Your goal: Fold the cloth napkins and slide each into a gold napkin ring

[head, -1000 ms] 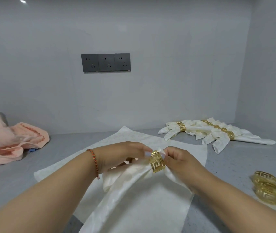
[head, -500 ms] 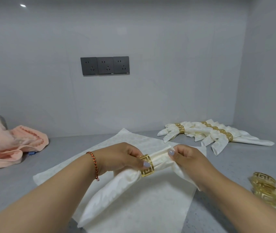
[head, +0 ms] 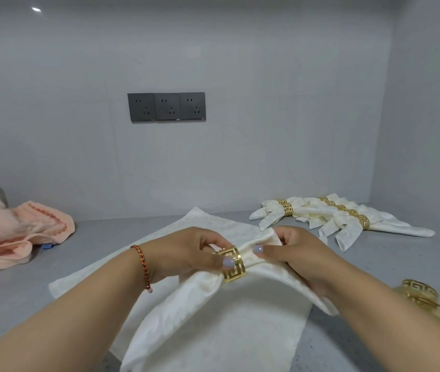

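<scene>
**Ring halfway along the napkin**

My left hand (head: 186,253) pinches the gold ring (head: 231,264), thumb on its near face and the other fingers curled round the far side. The folded napkin (head: 186,312) runs through the ring: its long end hangs down toward me and to the left of the ring, and its short end sticks out on the right. My right hand (head: 296,253) grips that short end just beside the ring, thumb on top and fingers curled under the cloth. Both hands hold the napkin up off the desk (head: 84,253).

Under the ring a flat napkin (head: 213,334) lies spread on the desk, one corner pointing to the wall. Behind the ring and to its right, a row of finished napkins (head: 329,218) lies on the desk, each in its own gold band, overlapping one another. Right of the ring, near my right forearm, spare rings (head: 422,296) sit stacked on the desk. Far left of the ring a pink towel (head: 17,229) lies bunched by the wall. Above the ring, on the wall, three dark sockets (head: 166,106) sit side by side. A red braided bracelet (head: 141,264) is on my left wrist.
</scene>
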The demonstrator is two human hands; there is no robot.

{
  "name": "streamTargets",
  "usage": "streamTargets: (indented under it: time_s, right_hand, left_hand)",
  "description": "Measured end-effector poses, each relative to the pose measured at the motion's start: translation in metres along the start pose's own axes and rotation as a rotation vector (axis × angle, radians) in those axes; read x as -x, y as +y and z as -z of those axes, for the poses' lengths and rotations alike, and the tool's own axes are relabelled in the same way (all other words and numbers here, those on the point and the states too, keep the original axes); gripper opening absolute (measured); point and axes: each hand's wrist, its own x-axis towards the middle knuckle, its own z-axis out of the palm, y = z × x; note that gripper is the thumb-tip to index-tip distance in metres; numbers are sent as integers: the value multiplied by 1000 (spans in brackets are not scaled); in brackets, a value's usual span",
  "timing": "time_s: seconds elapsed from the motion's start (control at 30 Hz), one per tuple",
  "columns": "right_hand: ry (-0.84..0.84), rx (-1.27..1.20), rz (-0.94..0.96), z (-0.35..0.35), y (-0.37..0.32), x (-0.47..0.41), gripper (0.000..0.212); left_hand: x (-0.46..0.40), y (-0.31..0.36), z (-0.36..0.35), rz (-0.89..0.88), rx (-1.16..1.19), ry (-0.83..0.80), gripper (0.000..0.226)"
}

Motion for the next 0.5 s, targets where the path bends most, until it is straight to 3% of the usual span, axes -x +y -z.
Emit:
streamTargets:
  time_s: [0.13,0.33,0.5]
  right_hand:
    - [100,-110,10,1,5,-3,18]
    - [228,-178,59,1,14,-10,19]
    - [329,-106,70,2,22,-16,18]
  left_hand:
    - [6,-6,2,2,134,77,45]
    - [0,-15,-4,13,417,405,51]
    - [-7,-16,-13,14,518,520,46]
